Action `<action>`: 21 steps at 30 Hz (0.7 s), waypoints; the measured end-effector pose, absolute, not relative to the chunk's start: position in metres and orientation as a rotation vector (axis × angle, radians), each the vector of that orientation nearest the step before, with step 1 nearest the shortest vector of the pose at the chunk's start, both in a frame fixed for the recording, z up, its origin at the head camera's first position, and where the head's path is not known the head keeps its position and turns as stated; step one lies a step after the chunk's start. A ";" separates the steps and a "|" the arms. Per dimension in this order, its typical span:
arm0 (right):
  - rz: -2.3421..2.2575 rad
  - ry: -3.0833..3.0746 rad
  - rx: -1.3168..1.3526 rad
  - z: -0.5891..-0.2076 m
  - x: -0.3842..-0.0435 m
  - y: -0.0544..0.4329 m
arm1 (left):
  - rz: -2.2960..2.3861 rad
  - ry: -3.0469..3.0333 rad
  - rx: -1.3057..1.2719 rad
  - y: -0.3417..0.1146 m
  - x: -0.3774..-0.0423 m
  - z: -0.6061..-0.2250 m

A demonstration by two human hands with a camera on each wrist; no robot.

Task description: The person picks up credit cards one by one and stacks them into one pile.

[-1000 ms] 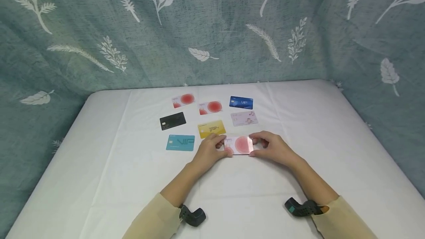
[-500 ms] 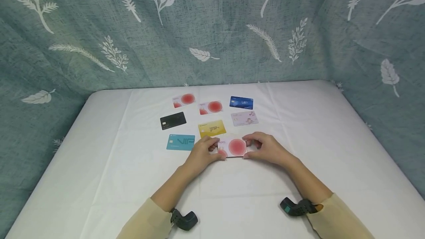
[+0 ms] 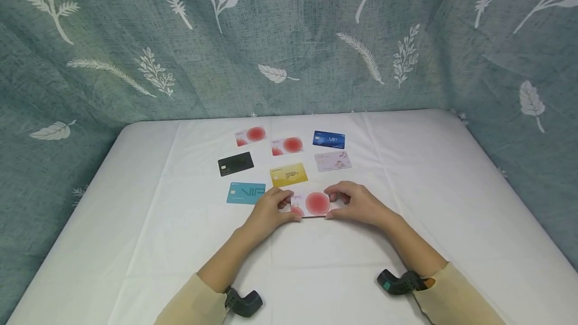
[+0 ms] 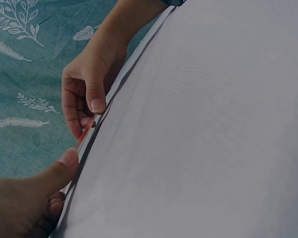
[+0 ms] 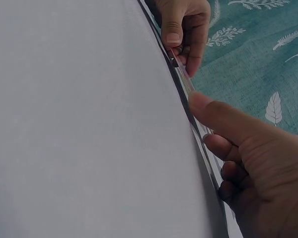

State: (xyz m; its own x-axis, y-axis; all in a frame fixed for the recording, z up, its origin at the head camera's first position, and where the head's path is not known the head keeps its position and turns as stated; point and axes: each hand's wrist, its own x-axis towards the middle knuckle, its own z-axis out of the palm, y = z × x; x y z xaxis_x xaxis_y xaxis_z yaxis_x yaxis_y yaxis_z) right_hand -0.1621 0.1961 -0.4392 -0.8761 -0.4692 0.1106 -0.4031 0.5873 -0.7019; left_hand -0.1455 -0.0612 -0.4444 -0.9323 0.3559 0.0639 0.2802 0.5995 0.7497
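Observation:
A pale pink card with a red circle (image 3: 317, 203) is held by both hands, low over the white cloth at the near side of the other cards. My left hand (image 3: 269, 208) grips its left end with the thumb at the near corner and fingers at the far one. At the right end, my right hand (image 3: 356, 204) grips it the same way. The left wrist view shows the card edge-on as a thin reddish strip (image 4: 84, 133) between the two hands. A yellow card (image 3: 289, 174) lies just beyond it, and a teal VIP card (image 3: 245, 193) left of my left hand.
Farther back lie a black card (image 3: 236, 164), a lilac card (image 3: 333, 161), a blue VIP card (image 3: 328, 139) and two more red-circle cards, one left (image 3: 250, 136) and one middle (image 3: 287, 146). A green leaf-print curtain (image 3: 289, 39) hangs behind the white table (image 3: 135, 245).
Both hands have moved left and slightly nearer with the red-circle card between them. The other cards stay where they were.

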 end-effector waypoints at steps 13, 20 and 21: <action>-1.132 2.710 -0.718 -0.437 -0.160 0.189 | 1.188 2.709 0.521 -0.068 -0.144 -0.443; -1.079 2.712 -0.676 -0.437 -0.157 0.187 | 1.178 2.730 0.527 -0.069 -0.139 -0.444; -1.071 2.713 -0.668 -0.437 -0.157 0.188 | 1.184 2.730 0.532 -0.069 -0.139 -0.445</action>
State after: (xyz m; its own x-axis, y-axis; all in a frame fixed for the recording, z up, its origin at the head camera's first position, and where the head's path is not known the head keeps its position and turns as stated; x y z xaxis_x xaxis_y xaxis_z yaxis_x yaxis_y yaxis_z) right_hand -0.1567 0.1877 -0.4372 -0.8897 -0.4558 0.0246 -0.3497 0.6459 -0.6787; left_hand -0.1395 -0.0691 -0.4447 -0.9313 0.3631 0.0307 0.2705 0.6324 0.7259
